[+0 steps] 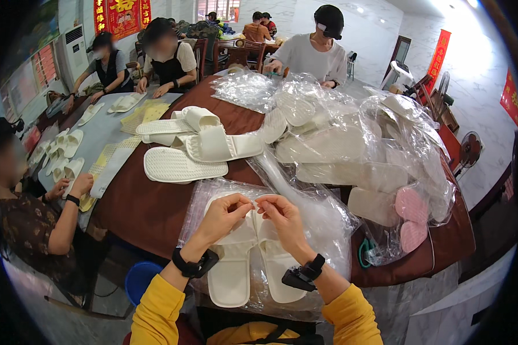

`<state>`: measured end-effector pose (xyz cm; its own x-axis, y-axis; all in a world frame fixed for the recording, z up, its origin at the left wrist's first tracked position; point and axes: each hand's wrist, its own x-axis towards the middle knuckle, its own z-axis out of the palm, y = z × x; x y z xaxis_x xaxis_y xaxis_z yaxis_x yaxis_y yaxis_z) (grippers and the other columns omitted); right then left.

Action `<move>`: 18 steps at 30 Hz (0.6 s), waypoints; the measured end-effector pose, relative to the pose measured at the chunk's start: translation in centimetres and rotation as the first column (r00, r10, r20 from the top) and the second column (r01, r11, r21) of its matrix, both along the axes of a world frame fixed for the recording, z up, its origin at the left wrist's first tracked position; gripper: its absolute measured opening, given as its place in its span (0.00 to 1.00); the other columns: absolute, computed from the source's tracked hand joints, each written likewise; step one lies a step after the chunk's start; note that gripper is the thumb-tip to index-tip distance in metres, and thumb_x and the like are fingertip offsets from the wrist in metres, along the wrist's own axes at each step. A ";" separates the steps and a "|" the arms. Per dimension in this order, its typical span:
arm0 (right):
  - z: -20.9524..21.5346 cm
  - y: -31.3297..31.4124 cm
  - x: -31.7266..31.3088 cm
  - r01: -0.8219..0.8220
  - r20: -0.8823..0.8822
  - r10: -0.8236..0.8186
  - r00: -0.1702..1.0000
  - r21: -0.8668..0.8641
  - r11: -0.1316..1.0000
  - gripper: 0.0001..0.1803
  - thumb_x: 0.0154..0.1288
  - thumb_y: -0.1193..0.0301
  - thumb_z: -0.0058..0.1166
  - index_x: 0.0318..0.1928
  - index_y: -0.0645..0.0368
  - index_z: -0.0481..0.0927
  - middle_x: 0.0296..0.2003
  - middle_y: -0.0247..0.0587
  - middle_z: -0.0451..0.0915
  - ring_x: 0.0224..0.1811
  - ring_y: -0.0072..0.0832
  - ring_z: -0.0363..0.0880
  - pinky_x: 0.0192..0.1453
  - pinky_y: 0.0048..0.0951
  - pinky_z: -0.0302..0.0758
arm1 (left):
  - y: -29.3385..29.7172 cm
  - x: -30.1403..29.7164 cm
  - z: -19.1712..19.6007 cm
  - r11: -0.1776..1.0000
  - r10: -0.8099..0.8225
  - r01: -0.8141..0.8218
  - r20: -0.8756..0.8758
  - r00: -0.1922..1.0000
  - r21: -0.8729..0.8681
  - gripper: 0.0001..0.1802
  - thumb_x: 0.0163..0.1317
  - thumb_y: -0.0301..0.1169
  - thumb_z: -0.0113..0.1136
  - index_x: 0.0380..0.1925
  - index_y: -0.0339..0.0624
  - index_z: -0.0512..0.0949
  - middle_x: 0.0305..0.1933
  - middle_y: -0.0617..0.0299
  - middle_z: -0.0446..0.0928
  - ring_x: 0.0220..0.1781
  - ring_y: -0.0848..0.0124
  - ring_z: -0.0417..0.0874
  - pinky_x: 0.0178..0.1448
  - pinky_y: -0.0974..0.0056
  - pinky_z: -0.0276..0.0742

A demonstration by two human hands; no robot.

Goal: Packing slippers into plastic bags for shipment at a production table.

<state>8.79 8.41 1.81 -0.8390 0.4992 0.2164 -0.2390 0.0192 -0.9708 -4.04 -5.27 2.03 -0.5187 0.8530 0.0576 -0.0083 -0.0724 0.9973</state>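
A pair of white open-toe slippers (229,282) lies side by side in front of me on clear plastic bags (335,244). Above their far ends, my left hand (225,217) and my right hand (282,219) come close together, thumb and forefinger pinched on each. Whatever sits between the fingertips is too small to make out. Just beyond my hands, a loose pile of white slippers (184,165) with textured soles rests on the brown tablecloth (126,192).
To the right spreads a heap of bagged white slippers (334,146), with pink slippers (411,210) near its edge. Green-handled scissors (364,253) lie at the near right. Co-workers sit left at a grey table (112,123); another person (313,57) stands opposite. A blue bucket (141,282) is below left.
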 end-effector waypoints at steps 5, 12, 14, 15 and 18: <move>-0.4 0.2 0.0 -0.024 0.000 0.024 1.000 0.013 1.000 0.10 0.74 0.73 0.53 0.49 0.62 0.83 0.41 0.33 0.83 0.42 0.18 0.80 0.46 0.22 0.76 | 0.1 0.2 0.2 1.000 -0.029 0.029 0.019 0.999 0.008 0.07 0.71 0.31 0.59 0.39 0.39 0.81 0.24 0.74 0.72 0.18 0.87 0.64 0.20 0.76 0.55; -0.1 0.1 0.0 -0.048 0.032 0.047 0.998 0.029 0.998 0.10 0.73 0.73 0.54 0.50 0.63 0.81 0.42 0.34 0.83 0.43 0.19 0.80 0.47 0.22 0.76 | -0.1 0.1 0.2 0.999 -0.042 0.042 0.003 0.999 0.032 0.07 0.71 0.31 0.58 0.39 0.39 0.81 0.22 0.75 0.71 0.18 0.87 0.64 0.20 0.76 0.54; 0.0 -0.2 -0.1 -0.020 0.008 0.021 1.000 -0.013 1.000 0.09 0.73 0.74 0.54 0.49 0.63 0.80 0.42 0.34 0.82 0.44 0.19 0.80 0.47 0.23 0.77 | -0.1 0.2 0.3 1.000 -0.031 0.031 -0.030 0.999 0.003 0.07 0.72 0.31 0.58 0.39 0.40 0.82 0.21 0.76 0.70 0.17 0.87 0.63 0.19 0.77 0.53; 0.0 -0.4 -0.1 0.004 -0.016 -0.005 1.000 -0.054 0.999 0.08 0.72 0.74 0.55 0.48 0.63 0.79 0.42 0.34 0.81 0.44 0.20 0.80 0.47 0.23 0.78 | -0.2 0.2 0.4 1.000 -0.030 0.030 -0.031 0.999 0.003 0.07 0.72 0.31 0.58 0.39 0.40 0.82 0.21 0.76 0.70 0.17 0.87 0.63 0.19 0.77 0.53; -0.3 -0.3 -0.2 0.006 0.037 -0.008 0.999 0.053 0.999 0.06 0.71 0.76 0.55 0.44 0.65 0.77 0.41 0.35 0.79 0.44 0.21 0.81 0.43 0.25 0.81 | -0.3 0.2 0.3 0.998 -0.033 0.030 -0.049 0.998 -0.046 0.07 0.72 0.30 0.57 0.38 0.40 0.81 0.23 0.76 0.70 0.20 0.87 0.63 0.22 0.76 0.55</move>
<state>8.58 8.09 1.49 -0.8433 0.4940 0.2115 -0.2026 0.0722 -0.9766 -3.88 -5.56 2.32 -0.4890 0.8712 0.0435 0.0393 -0.0277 0.9988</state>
